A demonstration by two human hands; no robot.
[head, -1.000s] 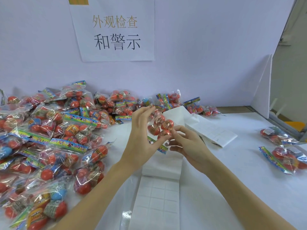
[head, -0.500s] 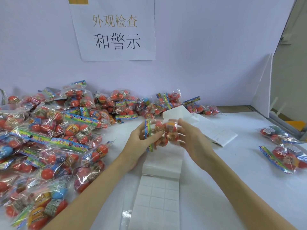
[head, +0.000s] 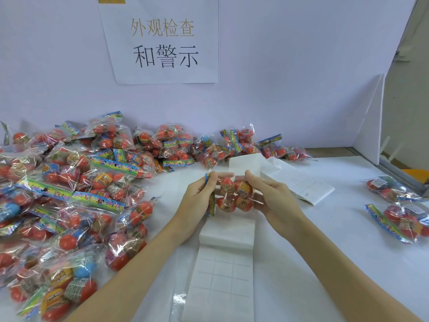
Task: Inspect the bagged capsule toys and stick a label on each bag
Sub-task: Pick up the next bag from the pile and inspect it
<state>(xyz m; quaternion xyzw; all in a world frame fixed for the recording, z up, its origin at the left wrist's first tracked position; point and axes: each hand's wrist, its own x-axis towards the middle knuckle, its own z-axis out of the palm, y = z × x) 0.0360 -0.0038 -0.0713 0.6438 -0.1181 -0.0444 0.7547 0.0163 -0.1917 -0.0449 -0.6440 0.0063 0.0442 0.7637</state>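
Head view: left hand (head: pixel 197 201) and right hand (head: pixel 276 201) fingers grip the bag (head: pixel 232 196) between them, stretched flat for inspection.

My bench (head: pixel 325 263) is white. Big heap of bagged capsule toys (head: pixel 69 194) covers its left side & runs along the back wall. Strip of blank labels (head: pixel 222 282) lies down the middle toward me. Open booklet (head: pixel 301 184) sits right of centre; two more bags (head: pixel 404 205) at far right.
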